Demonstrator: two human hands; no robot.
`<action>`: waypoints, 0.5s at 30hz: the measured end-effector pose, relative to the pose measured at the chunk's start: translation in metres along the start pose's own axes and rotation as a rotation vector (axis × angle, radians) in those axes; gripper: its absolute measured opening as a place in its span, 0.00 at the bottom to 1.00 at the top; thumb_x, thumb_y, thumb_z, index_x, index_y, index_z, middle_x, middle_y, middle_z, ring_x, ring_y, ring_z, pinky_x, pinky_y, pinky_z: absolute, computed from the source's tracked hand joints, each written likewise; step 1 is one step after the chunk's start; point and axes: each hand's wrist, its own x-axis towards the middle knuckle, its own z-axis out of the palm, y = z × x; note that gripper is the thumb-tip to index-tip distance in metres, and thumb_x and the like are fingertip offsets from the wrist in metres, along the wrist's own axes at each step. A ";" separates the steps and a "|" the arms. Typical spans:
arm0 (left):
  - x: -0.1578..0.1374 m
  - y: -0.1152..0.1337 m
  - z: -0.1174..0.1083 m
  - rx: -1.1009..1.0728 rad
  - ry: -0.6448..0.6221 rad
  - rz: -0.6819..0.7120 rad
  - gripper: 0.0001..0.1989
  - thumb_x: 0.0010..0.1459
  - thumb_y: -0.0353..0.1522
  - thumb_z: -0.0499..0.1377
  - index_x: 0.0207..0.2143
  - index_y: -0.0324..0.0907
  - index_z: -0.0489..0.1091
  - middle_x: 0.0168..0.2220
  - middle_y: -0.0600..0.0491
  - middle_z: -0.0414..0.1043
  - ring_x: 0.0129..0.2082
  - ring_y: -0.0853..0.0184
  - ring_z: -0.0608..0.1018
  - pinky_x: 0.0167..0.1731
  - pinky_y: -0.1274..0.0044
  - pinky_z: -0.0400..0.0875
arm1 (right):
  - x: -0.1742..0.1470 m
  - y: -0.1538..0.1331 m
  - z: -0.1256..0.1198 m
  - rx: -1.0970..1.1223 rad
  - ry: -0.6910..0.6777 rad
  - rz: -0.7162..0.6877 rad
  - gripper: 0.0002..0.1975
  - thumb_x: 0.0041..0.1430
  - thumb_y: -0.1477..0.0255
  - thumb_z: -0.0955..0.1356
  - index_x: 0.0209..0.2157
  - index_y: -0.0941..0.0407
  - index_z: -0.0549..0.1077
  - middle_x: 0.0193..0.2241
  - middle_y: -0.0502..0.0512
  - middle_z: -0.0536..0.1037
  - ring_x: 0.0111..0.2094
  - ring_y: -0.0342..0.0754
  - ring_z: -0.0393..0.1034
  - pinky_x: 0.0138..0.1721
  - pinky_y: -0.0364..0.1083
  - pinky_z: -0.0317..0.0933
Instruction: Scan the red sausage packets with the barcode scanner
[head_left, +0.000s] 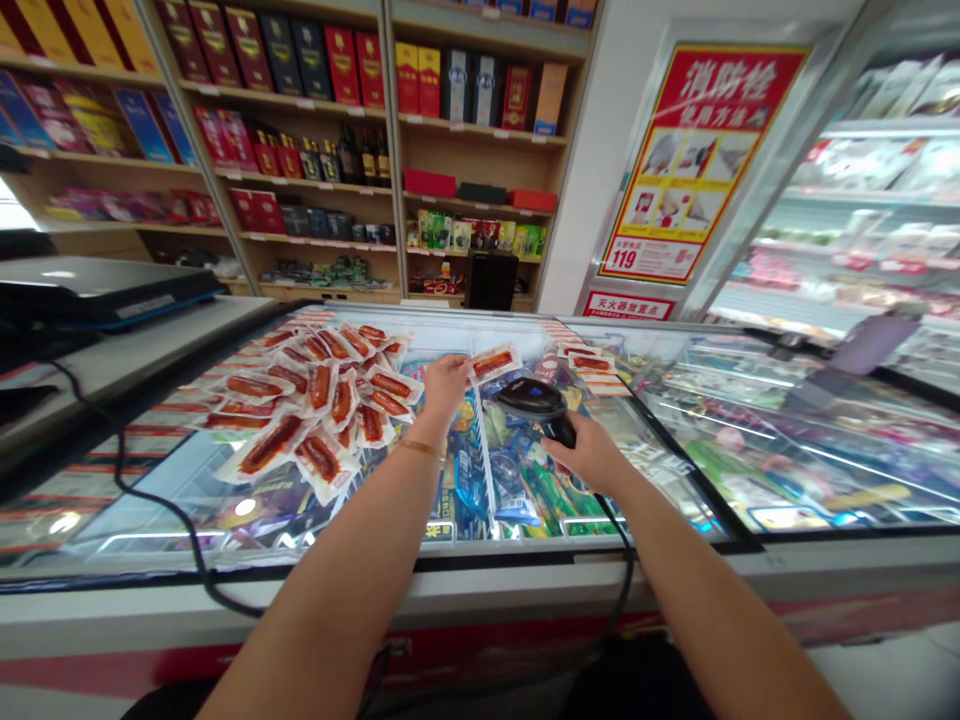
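Note:
My left hand (445,385) pinches one end of a clear-wrapped sausage (493,362) and holds it up over the freezer's glass top. In my right hand (589,450) is a black barcode scanner (534,398), gripped by its handle, with its head close to the wrapped sausage. A heap of similar packaged sausages (319,385) lies on the glass to the left of my left hand. Beyond the scanner, to the right, a few more packaged sausages (591,360) lie on the glass. My fingertips are partly hidden by the wrapper and the scanner handle.
The chest freezer (517,575) spans the front, with frozen packs under its glass. A black cable (187,525) loops across its left side; another (626,560) hangs from the scanner. A dark flat device (105,290) sits at left. Shelves of boxes (307,105) stand behind.

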 end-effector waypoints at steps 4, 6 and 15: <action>-0.007 0.000 -0.001 0.026 -0.009 -0.013 0.10 0.56 0.30 0.59 0.39 0.37 0.77 0.35 0.50 0.81 0.33 0.67 0.82 0.34 0.77 0.77 | 0.003 0.005 -0.004 -0.038 0.017 0.008 0.07 0.46 0.70 0.70 0.29 0.53 0.68 0.12 0.45 0.69 0.13 0.45 0.66 0.17 0.42 0.59; -0.012 0.002 0.000 0.055 -0.015 -0.022 0.10 0.56 0.30 0.60 0.39 0.37 0.76 0.34 0.50 0.80 0.31 0.67 0.82 0.32 0.78 0.77 | 0.009 0.011 -0.016 -0.050 0.047 0.024 0.07 0.47 0.70 0.70 0.29 0.53 0.68 0.11 0.45 0.69 0.13 0.45 0.65 0.17 0.42 0.60; -0.012 0.000 0.095 0.263 -0.196 -0.048 0.05 0.53 0.29 0.65 0.33 0.37 0.79 0.28 0.51 0.79 0.24 0.68 0.80 0.28 0.78 0.76 | 0.039 0.081 -0.117 0.234 0.460 0.075 0.12 0.45 0.67 0.70 0.29 0.53 0.63 0.15 0.46 0.71 0.13 0.43 0.65 0.15 0.42 0.58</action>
